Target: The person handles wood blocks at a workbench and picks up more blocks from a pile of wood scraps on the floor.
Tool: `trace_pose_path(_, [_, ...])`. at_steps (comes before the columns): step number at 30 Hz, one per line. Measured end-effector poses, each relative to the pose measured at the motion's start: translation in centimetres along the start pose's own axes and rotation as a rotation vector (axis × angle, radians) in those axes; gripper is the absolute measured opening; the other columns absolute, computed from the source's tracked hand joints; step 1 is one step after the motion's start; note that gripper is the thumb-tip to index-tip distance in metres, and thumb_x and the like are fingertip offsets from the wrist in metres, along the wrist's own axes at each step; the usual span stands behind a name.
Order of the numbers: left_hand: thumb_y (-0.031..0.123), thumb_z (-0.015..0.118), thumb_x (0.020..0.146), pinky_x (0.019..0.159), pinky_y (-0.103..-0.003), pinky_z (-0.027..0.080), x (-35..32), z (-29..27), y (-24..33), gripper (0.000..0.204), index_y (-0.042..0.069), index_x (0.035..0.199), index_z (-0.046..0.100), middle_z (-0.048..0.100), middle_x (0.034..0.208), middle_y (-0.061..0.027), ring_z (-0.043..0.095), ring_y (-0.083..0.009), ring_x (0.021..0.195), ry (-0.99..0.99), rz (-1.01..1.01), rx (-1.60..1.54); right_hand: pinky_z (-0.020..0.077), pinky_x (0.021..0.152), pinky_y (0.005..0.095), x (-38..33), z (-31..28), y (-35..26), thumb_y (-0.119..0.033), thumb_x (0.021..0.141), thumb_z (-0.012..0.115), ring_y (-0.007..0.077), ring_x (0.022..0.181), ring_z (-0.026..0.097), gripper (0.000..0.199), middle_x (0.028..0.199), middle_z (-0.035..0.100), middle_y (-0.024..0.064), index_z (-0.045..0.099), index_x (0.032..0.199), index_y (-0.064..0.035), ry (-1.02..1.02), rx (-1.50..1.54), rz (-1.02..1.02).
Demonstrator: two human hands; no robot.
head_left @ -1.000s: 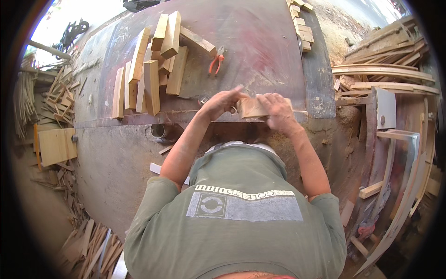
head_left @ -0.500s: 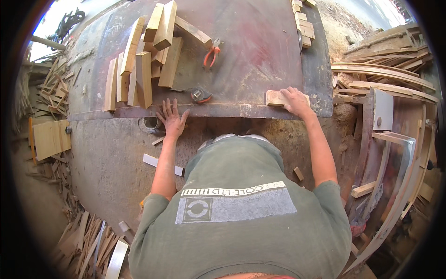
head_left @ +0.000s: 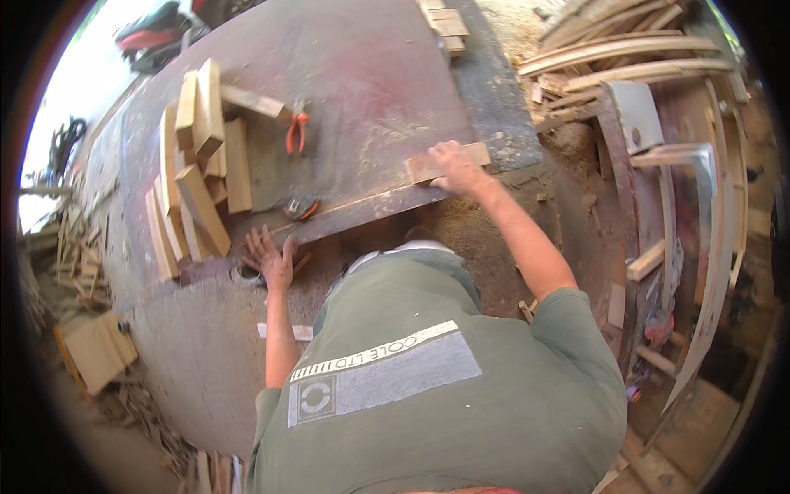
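Note:
My right hand point(head_left: 454, 167) is closed over the middle of a short wooden block point(head_left: 421, 170), which lies flat close to the table's front edge. Both ends of the block show past the fingers. With fingers spread, my left hand point(head_left: 269, 257) rests at the edge of the table, holding nothing. A tape measure point(head_left: 303, 207) lies just beyond it. To the left of that stands a stack of wooden blocks point(head_left: 202, 206), some leaning on others. Pliers with orange handles point(head_left: 297, 134) lie behind the tape measure.
More wooden blocks point(head_left: 445, 23) sit at the table's point(head_left: 370, 107) far right. Curved timber strips point(head_left: 625, 53) are piled beyond its right side, near a frame point(head_left: 675, 156). Offcuts point(head_left: 82, 263) cover the floor at left, beside a pale board point(head_left: 97, 352).
The whole view has turned and shifted, so the table looks tilted. My right hand has moved from the block's right end to its middle. My left hand stays by the edge.

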State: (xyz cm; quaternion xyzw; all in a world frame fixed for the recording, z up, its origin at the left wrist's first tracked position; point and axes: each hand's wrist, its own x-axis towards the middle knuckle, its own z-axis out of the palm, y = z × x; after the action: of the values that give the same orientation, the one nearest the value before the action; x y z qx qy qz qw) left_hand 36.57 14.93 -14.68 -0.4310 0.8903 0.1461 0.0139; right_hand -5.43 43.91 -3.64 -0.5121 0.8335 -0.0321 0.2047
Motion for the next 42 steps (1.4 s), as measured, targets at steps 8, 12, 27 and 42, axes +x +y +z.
trace_pose_path(8, [0.065, 0.062, 0.093, 0.119, -0.073, 0.000, 0.0, 0.2, -0.7, 0.092, 0.014, 0.162, 0.029, 0.020, 0.169, -0.0143, 0.007, -0.0374, 0.159, 0.084, 0.115, 0.032, 0.0196, 0.126, 0.0575, -2.1, 4.9, -3.5, -0.085, 0.060, 0.072, 0.0502, 0.147, 0.028, 0.139, 0.154, 0.034, 0.0285, 0.031, 0.153, 0.0099, 0.337, -0.150, -0.081])
trace_pose_path(12, [0.073, 0.070, 0.082, 0.120, -0.072, 0.001, -0.5, -1.2, 0.4, 0.105, 0.014, 0.161, 0.031, 0.026, 0.165, -0.0137, 0.012, -0.0397, 0.157, 0.125, 0.205, 0.040, 0.0187, 0.127, 0.0577, -1.8, 6.8, -3.0, -0.085, 0.056, 0.074, 0.0491, 0.148, 0.027, 0.141, 0.153, 0.035, 0.0277, 0.033, 0.152, 0.0097, 0.398, -0.118, -0.084])
trace_pose_path(27, [0.076, 0.074, 0.072, 0.121, -0.069, 0.001, 7.3, -0.3, 0.5, 0.106, 0.014, 0.152, 0.042, 0.034, 0.162, -0.0081, 0.016, -0.0363, 0.156, 0.193, 0.140, -0.025, 0.0291, 0.119, 0.0636, 6.2, 6.0, -0.3, -0.091, 0.058, 0.067, 0.0484, 0.134, 0.043, 0.128, 0.140, 0.045, 0.0273, 0.046, 0.139, 0.0073, 0.533, -0.199, -0.162])
trace_pose_path(42, [0.072, 0.075, 0.075, 0.122, -0.067, 0.004, 26.5, -0.6, 3.8, 0.098, 0.013, 0.147, 0.045, 0.037, 0.157, -0.0095, 0.019, -0.0369, 0.153, 0.290, 0.194, -0.001, 0.0280, 0.121, 0.0602, 22.9, -1.0, 5.8, -0.094, 0.058, 0.065, 0.0469, 0.135, 0.044, 0.129, 0.137, 0.049, 0.0261, 0.048, 0.137, 0.0078, 0.590, -0.251, -0.180])
